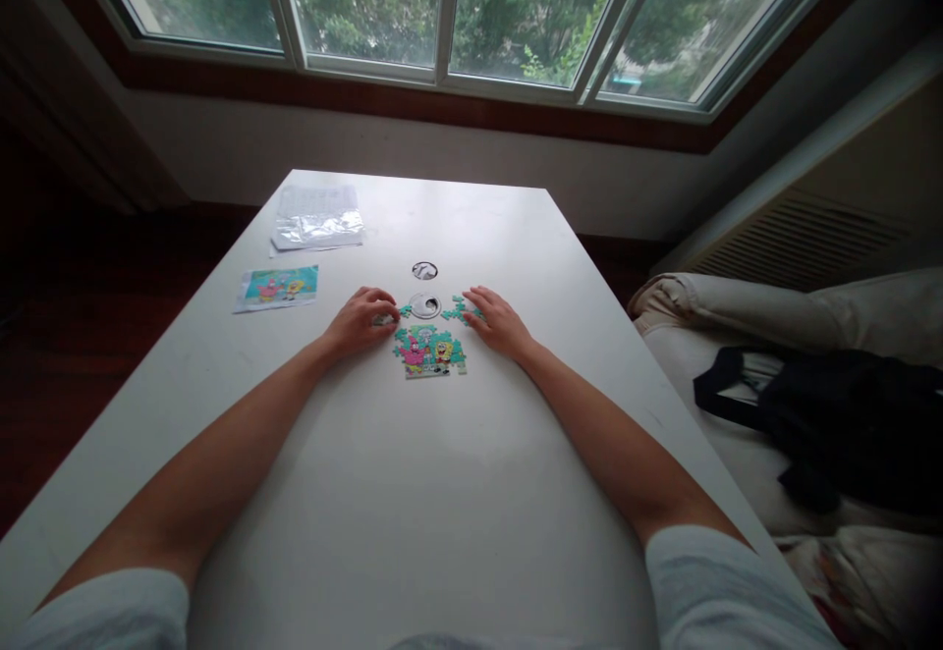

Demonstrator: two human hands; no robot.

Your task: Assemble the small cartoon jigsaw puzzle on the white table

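Note:
A partly joined jigsaw puzzle (pixel 431 352) of cartoon figures, pink and yellow on teal, lies on the white table between my hands. My left hand (pixel 360 322) rests at its upper left, fingers bent and apart from the thumb, over loose teal puzzle pieces (pixel 383 319). On the other side, my right hand (pixel 499 322) lies with fingers stretched out, their tips touching more loose teal pieces (pixel 458 308). Just beyond the joined part sits a round silvery disc (pixel 425 306). A smaller round black-and-white item (pixel 424 271) is farther back.
A picture sheet (pixel 277 287) with the same cartoon figures lies at the left. Behind it is a clear plastic bag (pixel 318 217) over paper. Right of the table (pixel 457 493) stands a pale sofa (pixel 744 311) with dark clothing (pixel 847 424). Windows (pixel 368 2) line the far wall.

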